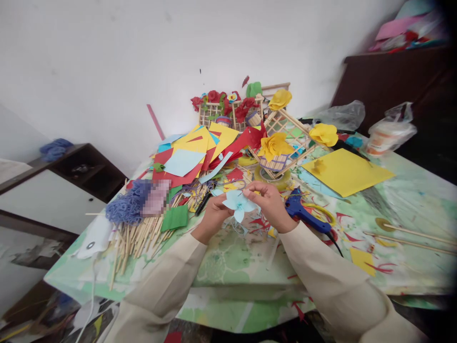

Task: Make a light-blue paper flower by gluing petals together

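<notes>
A light blue paper flower (pixel 238 204) with pointed petals is held up over the table between my two hands. My left hand (pixel 215 212) grips it from the left, fingers closed near a petal's edge. On the other side, my right hand (pixel 267 202) pinches an upper right petal between thumb and forefinger. Just right of that hand lies a blue hot glue gun (pixel 309 214) with a black cord. Below the flower are paper scraps (pixel 240 228) in pale blue and red.
Bamboo sticks (pixel 137 238) and purple yarn (pixel 124 205) lie at left. Coloured paper sheets (pixel 185 164) are piled behind my hands, beside stick frames with yellow paper flowers (pixel 274 145). A yellow sheet (pixel 348 171) and a bagged cup (pixel 389 136) sit at right.
</notes>
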`<state>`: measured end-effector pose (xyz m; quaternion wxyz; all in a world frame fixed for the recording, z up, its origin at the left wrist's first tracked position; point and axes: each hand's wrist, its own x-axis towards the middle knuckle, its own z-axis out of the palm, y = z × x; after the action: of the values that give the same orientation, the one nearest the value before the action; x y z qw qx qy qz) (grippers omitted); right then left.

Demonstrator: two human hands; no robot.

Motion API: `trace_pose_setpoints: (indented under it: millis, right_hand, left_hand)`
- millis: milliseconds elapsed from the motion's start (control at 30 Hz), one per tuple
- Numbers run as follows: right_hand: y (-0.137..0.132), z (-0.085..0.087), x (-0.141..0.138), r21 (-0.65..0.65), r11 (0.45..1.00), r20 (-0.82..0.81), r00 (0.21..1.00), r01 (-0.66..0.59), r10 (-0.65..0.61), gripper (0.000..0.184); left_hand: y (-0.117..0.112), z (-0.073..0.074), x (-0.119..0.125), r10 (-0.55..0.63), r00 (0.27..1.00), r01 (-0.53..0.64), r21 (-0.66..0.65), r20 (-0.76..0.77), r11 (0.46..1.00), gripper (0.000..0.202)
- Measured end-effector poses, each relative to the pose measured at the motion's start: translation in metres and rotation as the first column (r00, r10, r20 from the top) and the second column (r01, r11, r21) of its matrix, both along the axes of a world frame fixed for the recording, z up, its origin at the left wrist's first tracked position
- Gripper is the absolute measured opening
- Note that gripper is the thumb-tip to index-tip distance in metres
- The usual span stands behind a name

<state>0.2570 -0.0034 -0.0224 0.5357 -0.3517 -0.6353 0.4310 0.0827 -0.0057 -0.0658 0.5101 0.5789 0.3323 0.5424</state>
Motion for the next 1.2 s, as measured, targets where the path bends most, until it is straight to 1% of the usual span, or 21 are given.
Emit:
trace_pose_setpoints:
  millis: [100, 233, 333, 400, 533, 667, 700, 767, 867, 933, 967, 1033, 1133, 1200]
  right_hand:
    - [-0.001, 0.002, 0.0, 0.019, 1.0, -0.01, 1.0, 0.005, -0.004, 0.022]
    - [0.0, 0.003, 0.0, 0.049, 0.999, 0.003, 1.0, -0.02, 0.02, 0.02]
    - [0.001, 0.003, -0.001, 0.077, 0.997, 0.017, 1.0, -0.02, 0.019, 0.02]
    - [0.0, 0.003, -0.001, 0.077, 0.997, 0.023, 0.999, -0.032, 0.03, 0.021]
    - [-0.001, 0.002, -0.002, 0.032, 0.996, -0.026, 0.996, -0.081, 0.082, 0.026]
    - [-0.001, 0.0, -0.002, -0.065, 0.993, -0.062, 0.993, -0.103, 0.099, 0.027]
    - [-0.001, 0.0, -0.002, -0.09, 0.992, -0.077, 0.993, -0.092, 0.085, 0.027]
    - [0.0, -0.001, -0.002, -0.112, 0.993, -0.128, 0.992, -0.032, 0.017, 0.025]
    - [0.001, -0.004, -0.002, -0.106, 0.985, -0.213, 0.965, 0.135, -0.155, 0.022]
    - [0.002, -0.006, -0.002, -0.113, 0.972, -0.221, 0.949, 0.205, -0.225, 0.022]
    - [0.003, -0.008, -0.003, -0.114, 0.969, -0.199, 0.95, 0.221, -0.24, 0.022]
    - [0.004, -0.01, -0.005, -0.085, 0.971, -0.105, 0.968, 0.222, -0.23, 0.02]
    - [0.002, -0.014, -0.01, 0.027, 0.981, 0.078, 0.978, 0.191, -0.192, 0.01]
    - [0.0, -0.016, -0.014, 0.109, 0.981, 0.16, 0.971, 0.161, -0.178, 0.005]
  left_hand:
    - [0.001, 0.0, -0.001, -0.039, 0.999, 0.039, -0.011, -0.009, 0.999, 0.015]
    - [0.001, 0.002, -0.002, -0.092, 0.995, 0.092, 0.0, -0.031, 0.996, 0.017]
    - [-0.001, 0.005, -0.002, -0.121, 0.99, 0.122, 0.013, -0.077, 0.992, 0.019]
    - [-0.002, 0.007, -0.002, -0.121, 0.987, 0.124, 0.028, -0.11, 0.992, 0.02]
    - [-0.002, 0.009, -0.001, -0.11, 0.984, 0.121, 0.071, -0.138, 0.99, 0.023]
    - [-0.001, 0.007, 0.0, -0.099, 0.987, 0.112, 0.1, -0.129, 0.989, 0.024]
    - [-0.001, 0.005, 0.0, -0.091, 0.99, 0.102, 0.097, -0.112, 0.99, 0.023]
    - [0.0, 0.003, 0.001, -0.036, 0.997, 0.043, 0.085, -0.071, 0.995, 0.018]
    - [0.002, 0.001, 0.001, 0.112, 0.994, -0.111, 0.074, -0.014, 0.991, 0.015]
    - [0.003, 0.003, 0.0, 0.198, 0.98, -0.199, 0.101, 0.016, 0.975, 0.013]
    - [0.003, 0.005, 0.0, 0.228, 0.973, -0.23, 0.121, 0.025, 0.966, 0.012]
    - [0.002, 0.008, -0.001, 0.277, 0.96, -0.278, 0.165, 0.029, 0.946, 0.01]
    - [0.002, 0.01, -0.003, 0.32, 0.947, -0.32, 0.2, 0.031, 0.926, 0.009]
    - [0.002, 0.009, -0.004, 0.322, 0.946, -0.319, 0.216, 0.025, 0.923, 0.009]
